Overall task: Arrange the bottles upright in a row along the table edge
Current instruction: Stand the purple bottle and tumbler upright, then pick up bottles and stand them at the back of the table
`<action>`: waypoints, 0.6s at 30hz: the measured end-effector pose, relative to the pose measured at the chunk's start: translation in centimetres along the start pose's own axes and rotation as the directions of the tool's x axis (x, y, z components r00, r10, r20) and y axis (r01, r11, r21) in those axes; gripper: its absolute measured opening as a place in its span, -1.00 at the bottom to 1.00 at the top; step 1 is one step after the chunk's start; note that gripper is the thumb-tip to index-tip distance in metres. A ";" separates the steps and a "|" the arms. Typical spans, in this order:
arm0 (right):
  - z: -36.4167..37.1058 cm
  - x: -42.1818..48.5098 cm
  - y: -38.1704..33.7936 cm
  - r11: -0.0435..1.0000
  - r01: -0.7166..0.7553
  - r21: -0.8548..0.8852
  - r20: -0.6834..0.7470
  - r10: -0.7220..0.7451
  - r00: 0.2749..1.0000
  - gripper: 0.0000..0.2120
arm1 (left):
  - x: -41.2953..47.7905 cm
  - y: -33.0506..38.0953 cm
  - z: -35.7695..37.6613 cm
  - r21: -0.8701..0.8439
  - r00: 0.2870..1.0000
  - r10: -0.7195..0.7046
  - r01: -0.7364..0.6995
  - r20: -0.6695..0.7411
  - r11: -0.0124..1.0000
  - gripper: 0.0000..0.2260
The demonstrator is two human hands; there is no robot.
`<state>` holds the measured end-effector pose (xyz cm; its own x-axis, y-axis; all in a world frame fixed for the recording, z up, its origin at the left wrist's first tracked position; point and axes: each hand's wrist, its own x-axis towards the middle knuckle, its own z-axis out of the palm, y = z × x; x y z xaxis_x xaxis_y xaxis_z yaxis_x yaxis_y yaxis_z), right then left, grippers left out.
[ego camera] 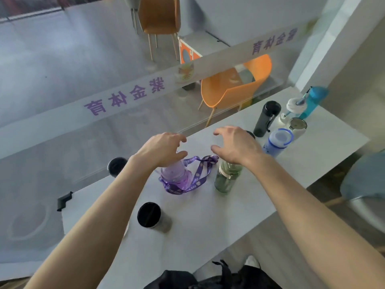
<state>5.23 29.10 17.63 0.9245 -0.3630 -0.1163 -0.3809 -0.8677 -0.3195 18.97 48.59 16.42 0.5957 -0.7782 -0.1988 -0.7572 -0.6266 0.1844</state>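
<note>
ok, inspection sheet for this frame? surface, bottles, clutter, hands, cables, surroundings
Surface: white table.
Job's things: purple bottle with lanyard, green bottle, near black-lidded bottle, far black-lidded bottle, all upright and scattered; dark bottle, blue-lidded bottle and teal bottle clustered far right.
Clutter: black bracket at table corner.
Grippers: left hand over purple bottle, right hand over green bottle; fingers spread, holding nothing.
Cables: nothing seen.
Surroundings: glass partition, orange chair.
</note>
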 end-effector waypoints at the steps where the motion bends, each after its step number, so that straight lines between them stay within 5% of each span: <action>1: -1.0 -0.2 1.9 1.000 -0.006 0.000 -0.002 0.006 1.000 -0.45 | 1.0 1.6 -0.1 0.019 1.000 0.005 -0.005 0.010 1.000 -0.56; 12: -7.6 -1.6 27.6 0.988 -0.155 0.025 -0.044 0.156 0.987 -0.63 | 14.1 20.6 -0.1 0.081 0.999 -0.044 0.043 0.008 0.996 -0.50; 18: -9.4 2.1 37.7 0.977 -0.188 0.099 -0.049 0.194 0.980 -0.51 | 21.7 27.4 -0.4 0.083 0.998 -0.029 0.034 -0.063 0.996 -0.55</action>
<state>-7.27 -7.55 14.16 0.8314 -0.5402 -0.1298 -0.5446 -0.7461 -0.3830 11.27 14.56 17.53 0.6332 -0.7607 -0.1428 -0.7560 -0.6474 0.0969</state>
